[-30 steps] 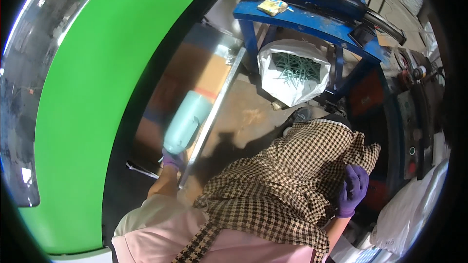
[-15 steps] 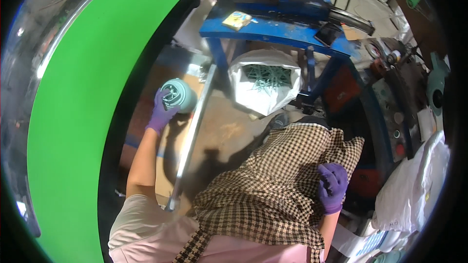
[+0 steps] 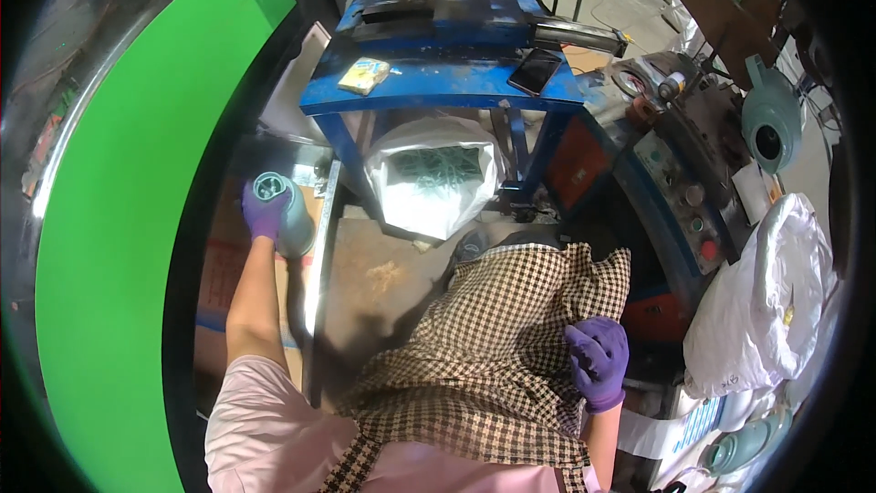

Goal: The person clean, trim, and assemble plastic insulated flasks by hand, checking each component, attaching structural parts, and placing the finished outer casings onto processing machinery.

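Observation:
My left hand [image 3: 265,212], in a purple glove, grips a pale teal cylinder [image 3: 288,210] with its open end facing up, held out to my left above a metal rail [image 3: 321,246]. My right hand [image 3: 598,361], also gloved in purple, rests closed on the black-and-white checked cloth [image 3: 511,347] that covers my lap. Ahead of me a white bag [image 3: 436,184] full of dark green wire pieces hangs under the blue metal stand [image 3: 438,82].
A phone [image 3: 535,71] and a yellow sponge [image 3: 363,76] lie on the blue stand. A control panel with buttons [image 3: 680,196] and a white sack [image 3: 776,301] stand at my right. More teal parts [image 3: 771,119] sit at the right; a large green panel [image 3: 128,173] fills the left.
My left hand has raised the teal cylinder up and forward, turning its open end upward. The view has tilted up toward the blue stand. My right hand stays on the cloth.

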Motion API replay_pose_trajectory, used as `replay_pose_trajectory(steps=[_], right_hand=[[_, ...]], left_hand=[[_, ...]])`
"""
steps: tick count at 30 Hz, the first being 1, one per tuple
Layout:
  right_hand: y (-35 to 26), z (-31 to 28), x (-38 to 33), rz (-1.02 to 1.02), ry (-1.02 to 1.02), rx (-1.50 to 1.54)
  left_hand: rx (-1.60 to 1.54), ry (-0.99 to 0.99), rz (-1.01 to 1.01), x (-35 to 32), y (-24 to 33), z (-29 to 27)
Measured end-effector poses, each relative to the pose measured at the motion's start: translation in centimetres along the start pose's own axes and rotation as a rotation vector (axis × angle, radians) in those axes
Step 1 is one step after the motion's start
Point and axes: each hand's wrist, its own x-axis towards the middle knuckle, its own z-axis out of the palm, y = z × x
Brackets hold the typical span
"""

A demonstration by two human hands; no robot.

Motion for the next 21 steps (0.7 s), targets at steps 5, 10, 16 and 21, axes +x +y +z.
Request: replay_pose_trajectory(steps=[5, 10, 16, 21], right_hand=[[-1.9, 1.4, 2.1, -0.008, 0.063, 0.072], [-5.8, 4.7, 4.2, -0.143, -0.031, 0.299], [-8.9, 7.4, 4.2, 0.116, -0.094, 0.127], [-5.7, 10.9, -0.6, 0.205, -0.112, 0.292]], left_hand=[[0.023, -0.337, 0.931, -5.2, 11.8, -4.5], [-0.218, -0.621, 1.061, -16.7, 23.6, -7.5], [-0.407, -0.582, 1.176, -24.2, 27.2, -3.3], [-0.330, -0.508, 1.314, -27.1, 27.3, -1.9]])
